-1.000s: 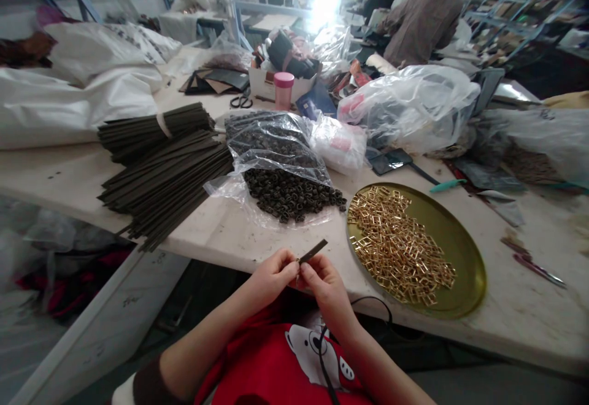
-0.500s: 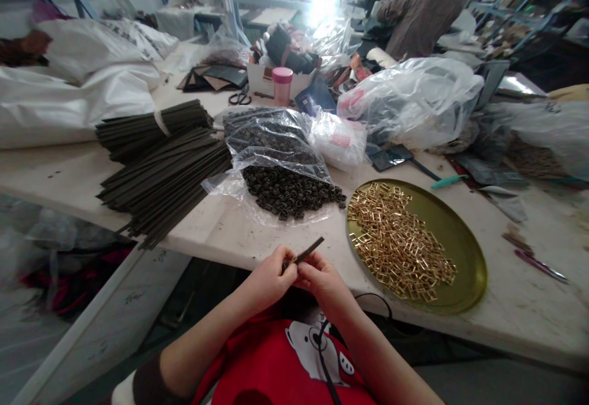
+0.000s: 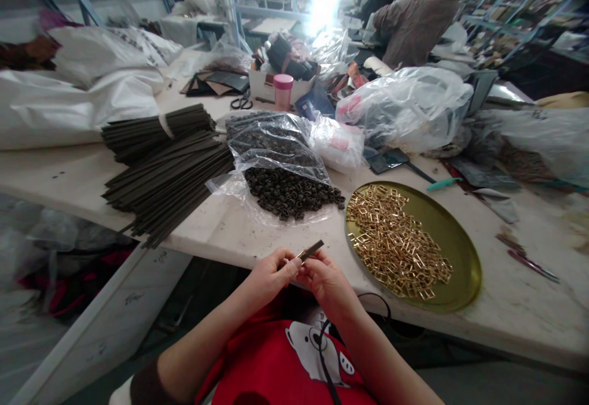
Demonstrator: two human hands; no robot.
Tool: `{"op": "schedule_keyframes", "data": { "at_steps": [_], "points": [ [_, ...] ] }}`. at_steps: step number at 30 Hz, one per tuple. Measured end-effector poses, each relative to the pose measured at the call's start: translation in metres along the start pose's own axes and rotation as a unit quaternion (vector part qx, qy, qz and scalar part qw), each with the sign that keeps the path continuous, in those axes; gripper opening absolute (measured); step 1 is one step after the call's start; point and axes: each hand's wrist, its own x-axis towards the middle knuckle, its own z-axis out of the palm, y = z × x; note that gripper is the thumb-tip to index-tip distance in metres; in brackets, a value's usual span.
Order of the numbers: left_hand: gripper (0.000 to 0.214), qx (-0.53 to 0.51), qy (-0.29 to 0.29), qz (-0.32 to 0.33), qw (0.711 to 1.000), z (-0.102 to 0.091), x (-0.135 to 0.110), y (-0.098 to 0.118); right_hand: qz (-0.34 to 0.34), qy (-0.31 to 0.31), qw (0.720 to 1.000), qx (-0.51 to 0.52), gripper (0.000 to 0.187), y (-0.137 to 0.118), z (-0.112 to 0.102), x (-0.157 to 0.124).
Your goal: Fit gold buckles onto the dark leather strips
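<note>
Pale tabletop (image 3: 216,233) runs just beyond your grip. Your left hand (image 3: 276,273) has thumb and fingers pinched together on a short dark strip (image 3: 315,247), its free end jutting up to the right. A gold buckle (image 3: 302,256) shows on it, by your left thumb tip. Your right hand (image 3: 327,279) meets it from the other side, fingers curled; whether they clamp it or only brace it, the view cannot tell.

Half a second ago the strip shows thin, almost edge-on; now its broad face turns up. That suggests the piece has rolled between your fingers, strip and buckle kept in one grip. Whether one threads the other is too small to see.

Past the grip, dark loops (image 3: 289,193) spill from a clear bag (image 3: 223,184). Right of it, a round tray (image 3: 444,221) bears loose buckles (image 3: 398,245). Farther left lie long strips (image 3: 170,187). Well beyond, past the bag, stands a pink jar (image 3: 283,93).
</note>
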Motion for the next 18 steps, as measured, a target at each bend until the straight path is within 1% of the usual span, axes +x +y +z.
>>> {"op": "schedule_keyframes", "data": {
  "at_steps": [6,11,15,18],
  "points": [
    [0.025,-0.001,0.002,-0.029,1.0,-0.001,0.005,-0.003,-0.048,0.001,0.997,-0.06,0.014,0.007,0.003,-0.003],
    [0.019,0.032,0.025,-0.003,0.999,-0.004,0.01,0.0,-0.05,-0.001,0.995,-0.083,0.015,0.007,0.001,-0.003],
    [0.019,0.08,0.044,0.015,0.996,-0.006,0.011,0.002,-0.071,-0.002,0.991,-0.11,0.018,0.006,-0.003,0.001],
    [0.019,0.158,0.077,0.029,0.984,-0.003,0.008,0.006,-0.041,0.006,0.996,-0.084,0.022,0.007,-0.003,0.005]
  ]
}}
